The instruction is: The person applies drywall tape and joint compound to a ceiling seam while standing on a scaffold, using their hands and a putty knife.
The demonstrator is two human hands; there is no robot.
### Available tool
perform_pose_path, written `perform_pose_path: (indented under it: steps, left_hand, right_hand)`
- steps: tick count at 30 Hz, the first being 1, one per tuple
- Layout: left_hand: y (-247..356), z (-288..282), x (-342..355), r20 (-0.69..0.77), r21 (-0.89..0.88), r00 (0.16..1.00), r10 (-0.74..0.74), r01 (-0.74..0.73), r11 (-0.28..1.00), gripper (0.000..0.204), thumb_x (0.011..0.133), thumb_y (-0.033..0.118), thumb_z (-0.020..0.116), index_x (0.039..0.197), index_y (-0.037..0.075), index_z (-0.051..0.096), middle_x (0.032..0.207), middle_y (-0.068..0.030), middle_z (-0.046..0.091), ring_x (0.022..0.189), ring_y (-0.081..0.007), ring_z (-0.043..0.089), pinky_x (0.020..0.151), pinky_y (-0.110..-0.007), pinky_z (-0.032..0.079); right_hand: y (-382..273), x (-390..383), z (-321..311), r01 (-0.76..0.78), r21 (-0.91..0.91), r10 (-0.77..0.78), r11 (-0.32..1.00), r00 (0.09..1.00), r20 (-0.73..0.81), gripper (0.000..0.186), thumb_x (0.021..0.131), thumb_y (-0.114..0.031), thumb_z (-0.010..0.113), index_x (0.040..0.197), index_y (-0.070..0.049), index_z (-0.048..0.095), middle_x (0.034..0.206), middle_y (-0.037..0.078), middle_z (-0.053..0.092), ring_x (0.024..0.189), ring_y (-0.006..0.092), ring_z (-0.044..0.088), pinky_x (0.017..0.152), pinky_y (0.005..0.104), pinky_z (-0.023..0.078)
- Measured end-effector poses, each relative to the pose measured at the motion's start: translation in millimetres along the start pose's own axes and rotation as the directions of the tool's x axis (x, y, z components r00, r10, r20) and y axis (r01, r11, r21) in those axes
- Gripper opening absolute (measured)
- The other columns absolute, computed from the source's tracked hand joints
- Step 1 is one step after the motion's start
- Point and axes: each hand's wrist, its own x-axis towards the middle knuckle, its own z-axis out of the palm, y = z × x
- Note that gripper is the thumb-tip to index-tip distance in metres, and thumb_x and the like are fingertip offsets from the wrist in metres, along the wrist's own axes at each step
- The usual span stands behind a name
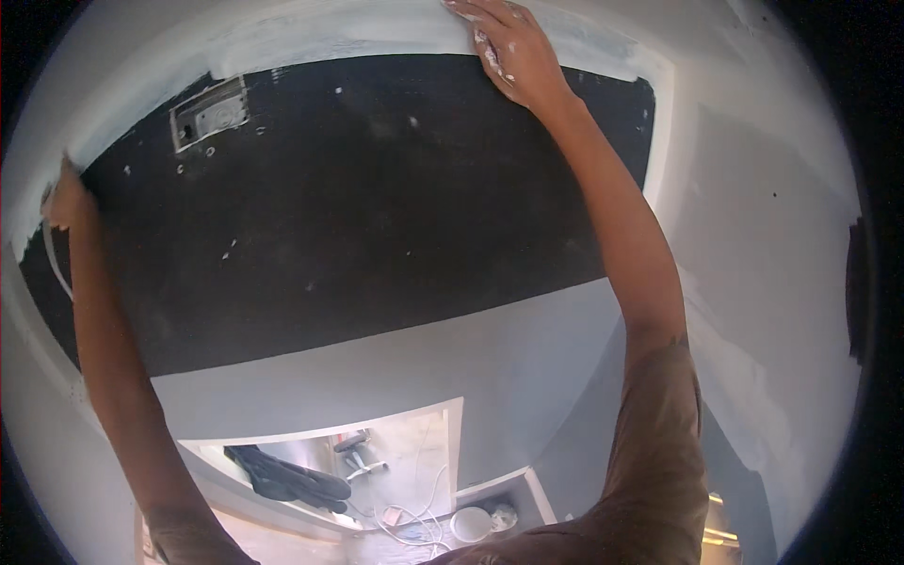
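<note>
Both my arms are raised toward a large black panel (395,198) edged by a streaky white band (377,30). At the upper right, my right hand (513,52) lies against the band, fingers stretched toward the upper left. White smears cover part of it, and its fingertips meet the frame's top edge. Over at the far left, my left hand (68,196) is at the panel's corner, one finger pointing up and the others curled. Just below it a thin pale strip (56,259) curves down; whether the hand grips this strip is unclear.
A rectangular recessed box (212,113) sits in the panel's upper left. Below is a grey wall (377,367) with a white-framed opening (455,452). Through it show a dark padded object (292,480), a white cable (414,527) and a round white lid or bucket (471,524).
</note>
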Motion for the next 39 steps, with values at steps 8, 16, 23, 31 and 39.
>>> perform_pose_path:
  steps: [8, 16, 23, 31, 39]
  left_hand:
    - [-13.7, -4.0, 2.9, 0.065, 0.133, 0.963, 0.260, -0.267, 0.955, 0.067, 0.079, 0.040, 0.088, 0.112, -0.015, 0.071, 0.108, -0.0270, 0.073, 0.096, -0.0306, 0.073, 0.092, -0.041, 0.058]
    - [-81.9, 27.6, 77.9, 0.391, 0.265, 0.673, 0.628, -0.736, 0.623, 0.047, 0.108, 0.028, 0.042, 0.149, 0.007, 0.053, 0.122, -0.0179, 0.071, 0.103, -0.0296, 0.070, 0.098, -0.039, 0.052]
    - [-100.5, 36.3, 129.4, 0.485, 0.266, 0.408, 0.773, -0.911, 0.314, 0.050, 0.109, 0.022, 0.034, 0.156, 0.011, 0.044, 0.126, -0.0168, 0.070, 0.104, -0.0295, 0.070, 0.097, -0.038, 0.053]
    - [-109.4, 26.3, 46.7, 0.562, 0.621, 0.587, 0.582, -0.765, 0.172, 0.053, 0.106, 0.012, 0.030, 0.159, 0.013, 0.042, 0.133, -0.0160, 0.069, 0.104, -0.0314, 0.070, 0.091, -0.043, 0.054]
    - [-81.9, 25.2, 98.4, 0.443, 0.492, 0.637, 0.630, -0.761, 0.423, 0.052, 0.104, 0.014, 0.039, 0.155, 0.014, 0.047, 0.126, -0.0170, 0.071, 0.100, -0.0349, 0.070, 0.090, -0.049, 0.053]
  right_hand:
    - [54.5, -43.4, -26.6, -0.057, 0.082, 0.055, 0.995, 0.998, 0.031, 0.035, 0.101, -0.008, 0.049, 0.132, -0.003, 0.064, 0.138, 0.017, 0.064, 0.133, 0.0360, 0.057, 0.112, 0.0485, 0.042]
    - [108.9, -98.2, -68.6, -0.200, 0.005, 0.200, 0.980, 0.979, 0.035, 0.035, 0.106, -0.016, 0.044, 0.132, -0.004, 0.065, 0.141, 0.017, 0.063, 0.133, 0.0366, 0.057, 0.113, 0.0478, 0.041]
    - [143.5, -133.3, -85.6, -0.275, 0.010, 0.275, 0.962, 0.961, -0.014, 0.035, 0.107, -0.018, 0.042, 0.128, -0.004, 0.066, 0.139, 0.017, 0.065, 0.131, 0.0377, 0.059, 0.111, 0.0468, 0.044]
    - [180.5, -163.4, -95.6, -0.360, -0.099, 0.358, 0.928, 0.933, -0.043, 0.031, 0.100, -0.012, 0.048, 0.121, 0.000, 0.068, 0.131, 0.021, 0.068, 0.123, 0.0395, 0.064, 0.106, 0.0452, 0.049]
    - [216.7, -193.4, -107.1, -0.439, -0.244, 0.423, 0.865, 0.899, -0.117, 0.033, 0.091, -0.005, 0.053, 0.120, 0.004, 0.065, 0.118, 0.027, 0.070, 0.110, 0.0461, 0.065, 0.098, 0.0491, 0.051]
